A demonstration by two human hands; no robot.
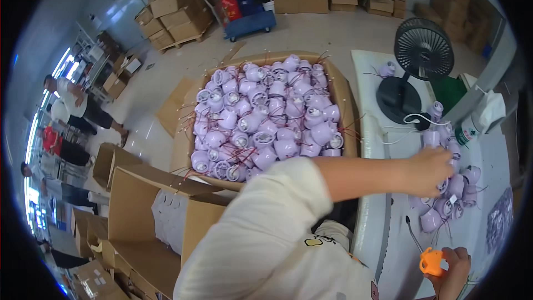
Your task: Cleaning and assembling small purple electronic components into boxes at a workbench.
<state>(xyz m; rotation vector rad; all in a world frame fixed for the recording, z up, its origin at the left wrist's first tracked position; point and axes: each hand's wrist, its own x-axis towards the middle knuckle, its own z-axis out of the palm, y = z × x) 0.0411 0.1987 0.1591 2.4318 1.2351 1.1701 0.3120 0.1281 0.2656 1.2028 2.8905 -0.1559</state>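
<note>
My left hand (428,171) is stretched across to the white table, over a cluster of lilac plastic lamp holders (431,219). Its fingers curl downward and are blurred, so whether they grip one is hidden. Nearer to me, my right hand (456,265) is closed around an orange-handled tool (432,261) with a thin grey shaft and dark tip, pointing up and left. To the left of the table, a large open carton (348,95) is heaped with similar lamp holders (264,125), their red wires sticking out.
A black fan (424,50) stands on the white table (369,94), beside a white cable and a green-and-white bottle (467,131). An open carton (133,211) is at my left. Farther off are stacked boxes (180,14), a blue trolley (250,25) and several people (72,100).
</note>
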